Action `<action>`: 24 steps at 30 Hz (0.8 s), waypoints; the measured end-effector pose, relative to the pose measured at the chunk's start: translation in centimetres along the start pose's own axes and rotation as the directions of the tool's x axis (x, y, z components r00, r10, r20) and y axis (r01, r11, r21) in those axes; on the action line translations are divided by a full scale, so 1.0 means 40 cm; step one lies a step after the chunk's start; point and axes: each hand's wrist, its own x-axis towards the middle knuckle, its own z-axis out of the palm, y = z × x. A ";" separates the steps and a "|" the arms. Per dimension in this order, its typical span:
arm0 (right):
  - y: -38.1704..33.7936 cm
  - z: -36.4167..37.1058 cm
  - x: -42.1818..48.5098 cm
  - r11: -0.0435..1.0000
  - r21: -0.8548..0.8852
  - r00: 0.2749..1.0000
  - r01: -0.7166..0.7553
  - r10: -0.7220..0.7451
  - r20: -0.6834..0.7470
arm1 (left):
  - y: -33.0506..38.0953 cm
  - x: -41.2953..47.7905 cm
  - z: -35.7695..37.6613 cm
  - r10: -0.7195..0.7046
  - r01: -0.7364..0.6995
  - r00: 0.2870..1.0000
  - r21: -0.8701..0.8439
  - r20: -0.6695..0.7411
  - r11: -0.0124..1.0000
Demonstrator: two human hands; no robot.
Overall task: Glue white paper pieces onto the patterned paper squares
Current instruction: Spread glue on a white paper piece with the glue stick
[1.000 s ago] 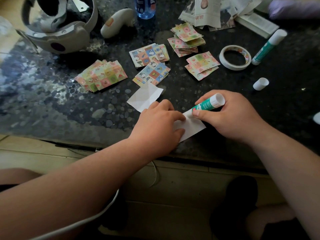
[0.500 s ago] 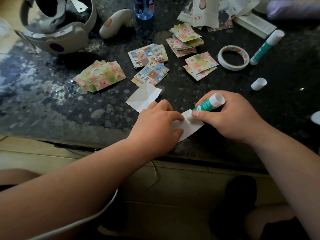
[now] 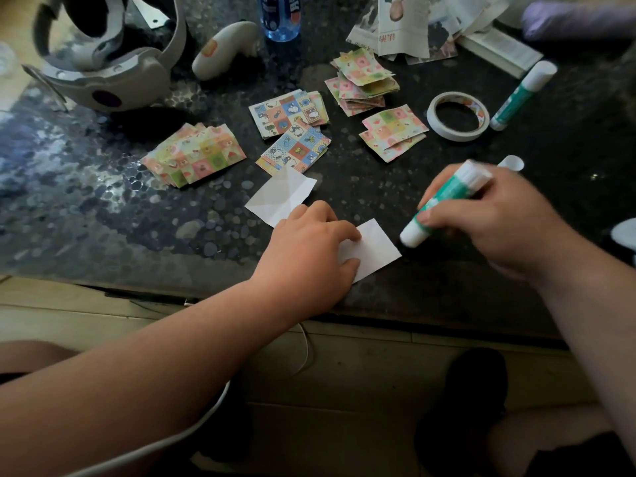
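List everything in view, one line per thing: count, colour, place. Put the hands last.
flat white paper: 1, white, front centre.
creased white paper: 1, white, just behind it.
patterned paper squares: 5 piles, pastel, mid-table.
open glue stick: 1, green-white, right of the flat paper, tip down.
capped glue stick: 1, green-white, far right.
loose cap: 1, white, behind the open stick.
tape roll: 1, white, right of the piles.
headset: 1, grey, far left.
controller: 1, white, beside headset.
bottle: 1, blue, far edge.
printed papers: several, white, far right.
table: 1, dark speckled, underneath.
left hand: 1, pressing flat white paper.
right hand: 1, gripping open glue stick.
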 end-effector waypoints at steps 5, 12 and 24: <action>0.003 0.009 -0.008 0.992 0.105 0.984 0.064 -0.046 -0.171 | 0.014 0.009 -0.007 -0.066 0.065 0.998 -0.087 -0.007 0.994; 0.008 0.048 -0.032 0.983 -0.182 1.000 -0.030 0.030 -0.002 | 0.032 0.021 -0.020 -0.128 0.132 0.991 -0.291 0.033 0.948; 0.006 0.058 -0.031 0.958 -0.281 0.998 -0.051 0.036 -0.057 | 0.031 0.033 -0.032 -0.109 0.065 0.993 -0.601 -0.037 0.797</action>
